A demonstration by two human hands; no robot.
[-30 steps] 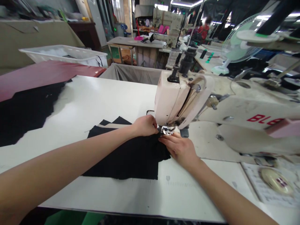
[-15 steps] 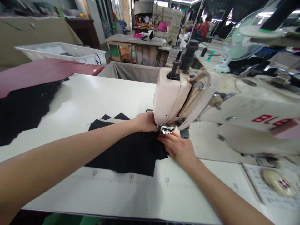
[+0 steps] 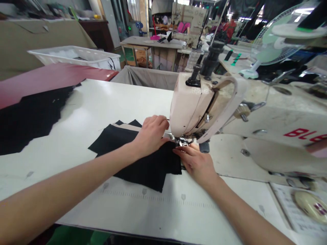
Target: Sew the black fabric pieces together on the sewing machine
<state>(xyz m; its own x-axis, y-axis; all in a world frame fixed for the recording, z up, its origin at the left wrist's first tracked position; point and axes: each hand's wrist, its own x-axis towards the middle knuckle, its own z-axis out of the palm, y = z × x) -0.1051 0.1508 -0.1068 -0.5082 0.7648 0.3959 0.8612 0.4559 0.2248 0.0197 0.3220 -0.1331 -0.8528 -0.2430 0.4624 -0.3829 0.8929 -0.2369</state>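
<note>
A black fabric piece (image 3: 143, 163) with a beige strip lies on the white table (image 3: 102, 105) in front of a cream sewing machine (image 3: 199, 102). My left hand (image 3: 151, 134) rests palm down on the cloth just left of the presser foot (image 3: 184, 143), fingers curled over the fabric edge. My right hand (image 3: 196, 163) lies flat on the cloth's right edge, fingers stretched toward the presser foot. Both hands press the fabric against the table.
More black cloth (image 3: 28, 115) lies at the far left beside a dark red surface (image 3: 46, 80). A white plastic bin (image 3: 76, 58) stands behind it. A fan (image 3: 276, 44) stands at the right, other sewing tables behind. A round cream disc (image 3: 310, 206) sits near the right edge.
The black fabric has slid away from me, toward the back of the machine. My left hand has lifted and moved slightly left; my right hand stays by the presser foot.
</note>
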